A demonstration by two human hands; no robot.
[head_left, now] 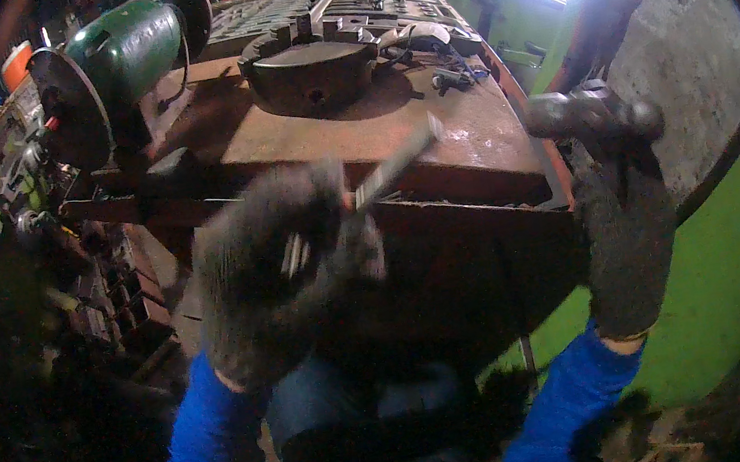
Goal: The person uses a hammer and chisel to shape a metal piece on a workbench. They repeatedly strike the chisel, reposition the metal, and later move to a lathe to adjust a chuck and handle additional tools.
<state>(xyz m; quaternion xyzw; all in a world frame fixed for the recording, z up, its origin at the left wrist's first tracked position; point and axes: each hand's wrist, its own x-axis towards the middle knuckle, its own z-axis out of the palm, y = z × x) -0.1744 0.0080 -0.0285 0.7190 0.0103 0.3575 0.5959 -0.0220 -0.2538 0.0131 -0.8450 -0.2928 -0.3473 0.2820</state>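
Observation:
My left hand [271, 273], in a dark grey knit glove and smeared by motion, is closed round a metal bar [399, 163]. The bar slants up to the right in front of the bench's near edge; whether it is a chisel or a punch I cannot tell. On the right, my gloved right hand [628, 244] grips a ball-peen hammer [593, 117], head uppermost, its handle mostly hidden by the glove. Beyond both hands a round lathe chuck [311, 79] with raised jaws lies on the brown metal bench [468, 135].
A green bench grinder [126, 54] stands at the bench's left. Behind the chuck are rows of metal tools [266, 12]. Small metal parts [449, 80] lie right of it. A large grey disc [697, 79] leans at the right. Cluttered shelving [125, 302] fills the left side.

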